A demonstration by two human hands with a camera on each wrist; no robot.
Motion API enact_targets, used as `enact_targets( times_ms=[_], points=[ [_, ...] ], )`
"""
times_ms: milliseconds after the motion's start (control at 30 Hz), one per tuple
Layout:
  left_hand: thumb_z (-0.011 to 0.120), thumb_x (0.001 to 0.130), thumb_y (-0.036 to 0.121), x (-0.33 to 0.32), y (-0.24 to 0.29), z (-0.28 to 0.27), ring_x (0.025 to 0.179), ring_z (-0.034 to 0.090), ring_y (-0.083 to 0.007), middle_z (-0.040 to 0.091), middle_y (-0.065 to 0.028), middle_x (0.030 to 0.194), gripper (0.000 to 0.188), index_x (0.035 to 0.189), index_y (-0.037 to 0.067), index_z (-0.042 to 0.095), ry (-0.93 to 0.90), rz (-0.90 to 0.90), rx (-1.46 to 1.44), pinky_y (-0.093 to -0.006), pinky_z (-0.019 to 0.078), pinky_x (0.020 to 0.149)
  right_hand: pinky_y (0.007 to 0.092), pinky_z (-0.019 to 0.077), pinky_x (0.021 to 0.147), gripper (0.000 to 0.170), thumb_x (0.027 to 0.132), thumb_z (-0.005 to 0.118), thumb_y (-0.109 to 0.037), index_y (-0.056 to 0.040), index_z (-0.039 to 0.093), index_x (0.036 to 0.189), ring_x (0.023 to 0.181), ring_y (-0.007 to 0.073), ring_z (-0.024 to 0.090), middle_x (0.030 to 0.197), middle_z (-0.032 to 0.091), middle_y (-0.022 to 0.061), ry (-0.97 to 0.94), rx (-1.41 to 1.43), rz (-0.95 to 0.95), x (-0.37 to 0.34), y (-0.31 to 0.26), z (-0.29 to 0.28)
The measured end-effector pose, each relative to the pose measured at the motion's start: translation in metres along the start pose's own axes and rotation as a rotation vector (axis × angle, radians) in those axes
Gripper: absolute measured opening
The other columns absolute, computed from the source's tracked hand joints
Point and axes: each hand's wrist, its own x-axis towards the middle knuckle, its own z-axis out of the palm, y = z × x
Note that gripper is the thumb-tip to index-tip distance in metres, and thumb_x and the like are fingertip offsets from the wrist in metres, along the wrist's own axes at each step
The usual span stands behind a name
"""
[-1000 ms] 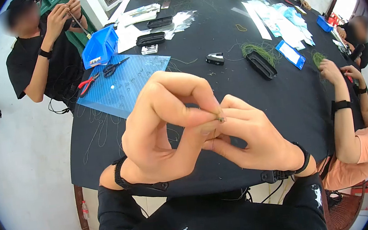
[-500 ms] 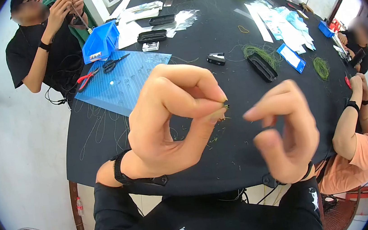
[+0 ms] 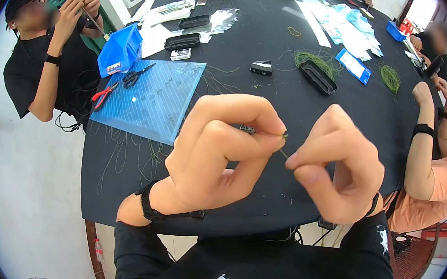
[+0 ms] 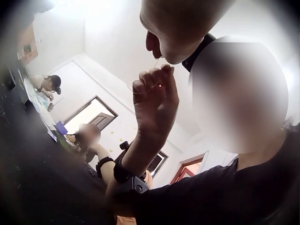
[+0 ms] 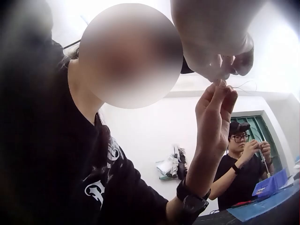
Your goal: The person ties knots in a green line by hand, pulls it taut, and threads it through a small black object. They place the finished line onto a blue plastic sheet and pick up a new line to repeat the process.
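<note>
In the head view my left hand (image 3: 227,144) pinches a tiny green-tipped piece (image 3: 285,136) between thumb and forefinger; its kind is too small to make out. Just to its right, my right hand (image 3: 336,140) has thumb and forefinger together on a fine thread (image 3: 285,155) that runs between the two hands. Both hands are raised over the black table, fingertips a short gap apart. In the left wrist view the right hand (image 4: 157,101) is lifted below the left. A thin loop of thread (image 5: 248,87) trails from the left hand (image 5: 213,115) in the right wrist view.
A blue lined board (image 3: 147,101) holds small dark pieces, red-handled pliers (image 3: 102,98) and black scissors (image 3: 136,76). Beyond are a blue bin (image 3: 120,49), a stapler (image 3: 261,68), a black tray (image 3: 317,78) and green thread coils (image 3: 390,78). Other people sit around the table (image 3: 232,218).
The right hand went from meeting the left, to apart with thumb and forefinger spread, to fingertips together on the thread near the left. The left hand shifted slightly right, keeping its pinch.
</note>
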Motion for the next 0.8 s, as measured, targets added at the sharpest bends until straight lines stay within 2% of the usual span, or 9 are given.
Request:
enact_targets(
  times_ms=[67, 200, 300, 400, 500, 600, 667, 767, 800],
  points=[
    [0.068, 0.061, -0.016, -0.002, 0.000, 0.002, 0.070, 0.057, -0.0157, 0.060, -0.0133, 0.087, 0.027, 0.078, 0.001, 0.055, 0.005, 0.035, 0.008, -0.0226, 0.0487, 0.056, 0.0245, 0.0313, 0.054, 0.004, 0.077, 0.058, -0.001, 0.0011, 0.058, 0.081, 0.058, 0.0116, 0.042, 0.066, 0.055, 0.0046, -0.017, -0.008, -0.073, -0.003, 0.002, 0.002],
    [0.069, 0.061, -0.015, -0.002, 0.000, 0.002, 0.067, 0.057, -0.0152, 0.060, -0.0140, 0.087, 0.027, 0.078, -0.001, 0.055, 0.004, 0.067, 0.016, -0.0221, 0.0487, 0.055, 0.0242, 0.0305, 0.054, 0.004, 0.079, 0.058, -0.002, 0.0013, 0.058, 0.080, 0.056, 0.0112, 0.041, 0.066, 0.054, 0.0049, 0.032, -0.044, 0.069, -0.003, -0.005, -0.002],
    [0.064, 0.068, -0.016, -0.002, 0.007, -0.006, 0.074, 0.059, -0.0183, 0.049, -0.0113, 0.095, 0.032, 0.085, 0.005, 0.047, -0.167, -0.016, 0.062, -0.0299, 0.0528, 0.067, 0.0239, 0.0303, 0.054, 0.005, 0.080, 0.057, -0.003, 0.0016, 0.057, 0.080, 0.058, 0.0110, 0.041, 0.066, 0.053, 0.0049, -0.014, -0.044, -0.007, -0.005, -0.006, -0.001],
    [0.069, 0.061, -0.015, -0.005, -0.002, 0.004, 0.065, 0.056, -0.0156, 0.060, -0.0146, 0.087, 0.026, 0.077, -0.001, 0.054, 0.006, 0.102, 0.008, -0.0226, 0.0489, 0.055, 0.0240, 0.0302, 0.054, 0.005, 0.080, 0.058, -0.003, 0.0019, 0.057, 0.080, 0.058, 0.0111, 0.041, 0.066, 0.053, 0.0055, 0.049, -0.071, 0.091, -0.005, -0.007, -0.004],
    [0.069, 0.061, -0.015, -0.007, 0.000, 0.004, 0.066, 0.056, -0.0156, 0.059, -0.0147, 0.088, 0.026, 0.077, 0.000, 0.054, -0.010, 0.078, -0.004, -0.0228, 0.0489, 0.056, 0.0242, 0.0302, 0.055, 0.006, 0.081, 0.057, -0.004, 0.0022, 0.057, 0.080, 0.059, 0.0113, 0.041, 0.067, 0.053, 0.0062, 0.051, -0.074, 0.185, -0.005, -0.010, -0.007],
    [0.064, 0.066, -0.019, -0.001, 0.007, -0.004, 0.073, 0.059, -0.0189, 0.049, -0.0113, 0.093, 0.034, 0.084, 0.004, 0.047, -0.164, 0.015, 0.066, -0.0294, 0.0526, 0.066, 0.0248, 0.0305, 0.054, 0.006, 0.072, 0.062, 0.000, 0.0011, 0.060, 0.078, 0.057, 0.0126, 0.044, 0.065, 0.054, 0.0035, -0.007, -0.033, 0.014, -0.004, -0.006, -0.005],
    [0.067, 0.063, -0.017, -0.004, 0.002, 0.000, 0.070, 0.057, -0.0164, 0.056, -0.0131, 0.090, 0.029, 0.080, 0.002, 0.052, -0.074, 0.029, 0.018, -0.0248, 0.0495, 0.059, 0.0258, 0.0323, 0.053, 0.015, 0.062, 0.067, 0.001, -0.0025, 0.065, 0.077, 0.053, 0.0144, 0.045, 0.063, 0.054, 0.0004, -0.091, -0.039, -0.066, -0.003, -0.008, -0.002],
    [0.068, 0.062, -0.016, -0.005, 0.004, 0.001, 0.069, 0.057, -0.0150, 0.059, -0.0133, 0.089, 0.028, 0.079, 0.002, 0.054, -0.011, -0.019, -0.051, -0.0223, 0.0479, 0.056, 0.0269, 0.0359, 0.042, 0.019, 0.060, 0.072, -0.009, -0.0052, 0.059, 0.074, 0.052, 0.0170, 0.046, 0.060, 0.045, 0.0017, -0.221, -0.228, -0.165, -0.009, -0.008, 0.008],
    [0.068, 0.062, -0.016, -0.005, 0.005, 0.000, 0.069, 0.057, -0.0150, 0.059, -0.0129, 0.088, 0.029, 0.080, 0.002, 0.055, -0.002, -0.047, -0.076, -0.0222, 0.0478, 0.057, 0.0269, 0.0361, 0.042, 0.018, 0.062, 0.072, -0.010, -0.0054, 0.059, 0.073, 0.052, 0.0170, 0.046, 0.060, 0.045, 0.0017, -0.258, -0.228, -0.119, -0.009, -0.010, 0.007]
  ],
)
